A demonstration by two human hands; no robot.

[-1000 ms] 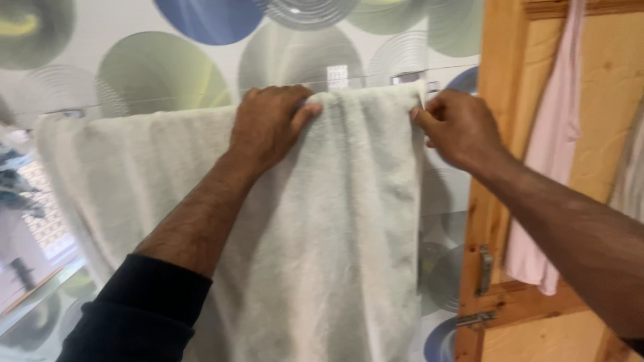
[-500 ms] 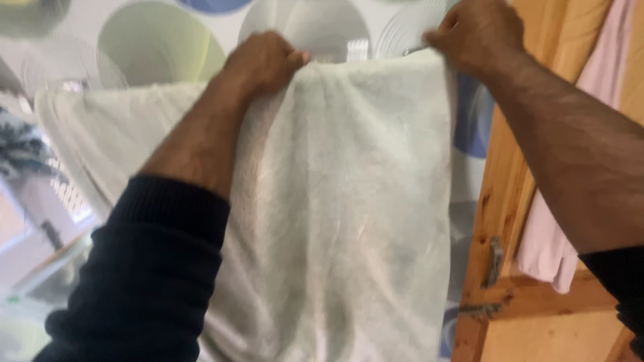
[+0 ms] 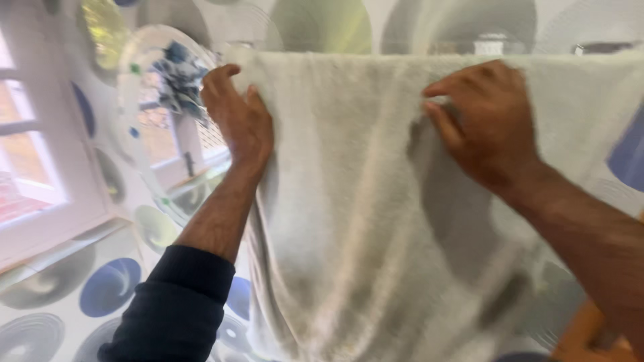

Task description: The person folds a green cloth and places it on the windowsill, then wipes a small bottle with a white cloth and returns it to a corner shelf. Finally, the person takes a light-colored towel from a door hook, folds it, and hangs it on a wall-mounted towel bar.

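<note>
Against the wall with its pattern of large grey, green and blue circles point(image 3: 107, 285), a wide, off-white terry towel point(image 3: 362, 221) hangs draped over a rail near the top of the view. Both arms reach up and forward to it. The left hand point(image 3: 238, 121), its forearm rising out of a dark sleeve point(image 3: 178, 305), lies flat along the towel's left edge, fingers point(image 3: 218, 84) stretched upward and spread, pressing on the cloth rather than closing round it. The right hand point(image 3: 486, 121) rests palm-down on the towel's front just below the rail, fingers point(image 3: 446, 87) loosely curled and open, pointing left. At far left is a white-framed window point(image 3: 40, 167).
</note>
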